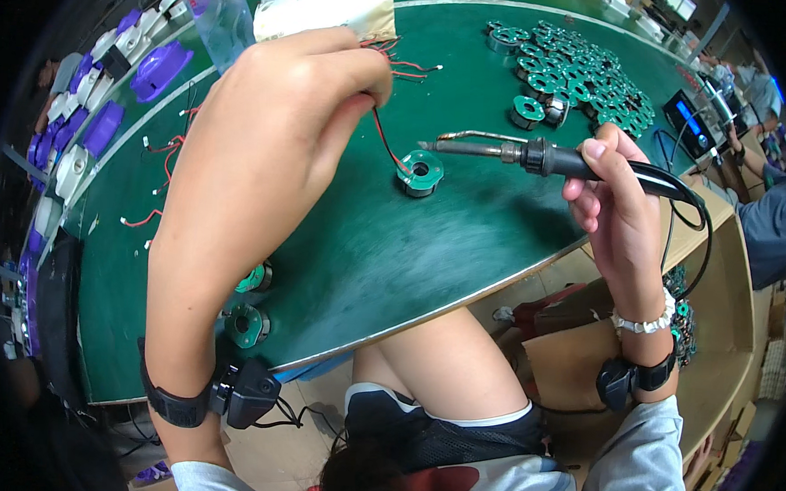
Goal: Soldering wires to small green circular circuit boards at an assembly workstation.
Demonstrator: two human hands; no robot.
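- The ring-shaped part with a green board [435, 171] is sitting alone around the middle of the green worktop [392, 263], between the hands, well in from the near edge.
- The left hand [285, 109] is pinching a red-and-black wire pair [380, 135], whose lower end is reaching the board's left side (the fingertips themselves are mostly hiding behind the hand).
- The right hand [624, 185] is grasping a soldering iron [550, 158] by its handle, and the tip is hovering just beside the board's far rim; whether it is touching, I cannot tell.
- So this one piece is apparently being worked on: the wire is already meeting the board, but the picture is not showing whether the joint is firm.
- Toward the worktop's far right corner a heap of similar parts [576, 74] is lying, showing no red leads that I can make out, so these are probably awaiting wires.
- Loose red wires [169, 145] are lying along the left edge, seemingly unused.
- Near the near left corner two more parts [247, 325] are resting, the forearm partly covering one; whether they are finished, I cannot tell.
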